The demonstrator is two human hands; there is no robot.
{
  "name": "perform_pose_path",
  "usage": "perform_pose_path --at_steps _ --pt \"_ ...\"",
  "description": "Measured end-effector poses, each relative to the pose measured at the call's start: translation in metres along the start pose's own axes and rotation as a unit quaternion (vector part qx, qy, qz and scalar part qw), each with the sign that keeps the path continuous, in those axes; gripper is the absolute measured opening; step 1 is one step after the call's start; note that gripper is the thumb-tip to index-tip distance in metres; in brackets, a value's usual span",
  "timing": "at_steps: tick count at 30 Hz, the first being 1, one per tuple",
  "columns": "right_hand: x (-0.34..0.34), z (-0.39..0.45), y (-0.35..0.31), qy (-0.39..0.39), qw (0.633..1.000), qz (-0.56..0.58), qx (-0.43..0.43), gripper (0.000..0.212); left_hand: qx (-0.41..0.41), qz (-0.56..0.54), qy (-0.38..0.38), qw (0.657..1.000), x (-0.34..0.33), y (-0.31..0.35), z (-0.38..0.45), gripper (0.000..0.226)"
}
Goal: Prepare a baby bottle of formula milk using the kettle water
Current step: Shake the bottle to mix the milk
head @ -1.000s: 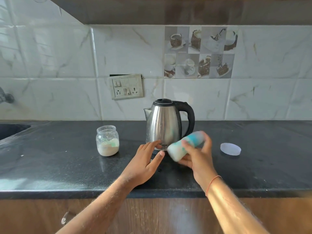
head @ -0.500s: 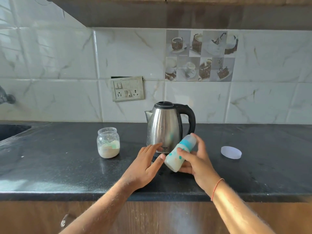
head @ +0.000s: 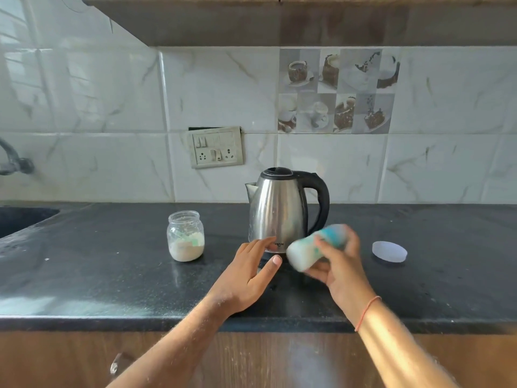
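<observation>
My right hand (head: 340,271) grips a baby bottle (head: 310,249) with white milky liquid and a blue-green top, tilted almost on its side and blurred by motion, just in front of the steel kettle (head: 277,211). The kettle stands upright with its black lid shut and its handle to the right. My left hand (head: 249,278) hovers beside the bottle with fingers straight, holding nothing, near the kettle's base. An open glass jar (head: 185,236) of white formula powder with a pale green scoop inside stands left of the kettle.
A round white lid (head: 389,251) lies on the black counter (head: 84,275) to the right. A sink (head: 19,219) sits at far left with a tap (head: 12,161) above it. A switch socket plate (head: 215,147) is on the tiled wall. The counter's front edge is close to me.
The bottle in my right hand swung from tilted, down toward upright, then back up to nearly sideways, a shaking motion. My left hand stayed beside it.
</observation>
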State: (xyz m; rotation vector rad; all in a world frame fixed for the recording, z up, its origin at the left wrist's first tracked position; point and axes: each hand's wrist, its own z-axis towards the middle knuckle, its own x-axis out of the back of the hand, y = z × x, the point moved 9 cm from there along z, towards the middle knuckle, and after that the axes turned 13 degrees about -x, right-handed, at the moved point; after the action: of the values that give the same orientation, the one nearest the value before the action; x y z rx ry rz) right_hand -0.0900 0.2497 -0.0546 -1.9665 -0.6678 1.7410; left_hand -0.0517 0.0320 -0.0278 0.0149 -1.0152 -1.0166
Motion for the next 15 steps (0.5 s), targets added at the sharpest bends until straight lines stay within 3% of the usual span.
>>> perform_pose_path --at_steps 2,4,5,7,9,10,12,13,15 --pt "-0.010 -0.003 0.005 -0.005 0.999 -0.009 -0.034 0.071 0.001 0.002 0.004 1.000 0.001 0.000 0.000 0.078" --pt "0.009 -0.005 -0.017 0.060 0.993 0.011 0.101 0.074 0.001 0.002 0.007 1.000 0.002 0.002 0.002 0.079" --pt "0.020 -0.002 -0.022 0.082 0.988 0.053 0.122 0.077 0.002 0.001 0.009 1.000 0.002 0.004 0.002 0.080" --pt "0.008 0.000 -0.016 0.051 0.996 0.033 0.071 0.074 0.004 0.003 0.010 1.000 0.001 0.002 0.001 0.080" --pt "-0.001 0.001 0.005 -0.005 0.998 0.047 -0.050 0.070 0.004 0.008 0.005 1.000 0.001 0.002 0.000 0.078" --pt "-0.009 -0.002 0.003 -0.001 0.999 0.017 -0.044 0.071 0.005 0.013 0.005 1.000 0.001 0.001 0.000 0.075" --pt "0.006 -0.006 -0.020 0.054 0.994 0.004 0.094 0.072 0.006 0.015 0.003 1.000 0.001 0.002 0.001 0.069" --pt "0.014 -0.007 -0.027 0.075 0.989 0.042 0.124 0.072 0.007 0.014 0.003 1.000 0.000 0.002 0.001 0.067" --pt "0.006 -0.001 -0.019 0.052 0.995 0.026 0.080 0.067 0.008 0.015 0.004 1.000 0.000 0.001 0.000 0.065"
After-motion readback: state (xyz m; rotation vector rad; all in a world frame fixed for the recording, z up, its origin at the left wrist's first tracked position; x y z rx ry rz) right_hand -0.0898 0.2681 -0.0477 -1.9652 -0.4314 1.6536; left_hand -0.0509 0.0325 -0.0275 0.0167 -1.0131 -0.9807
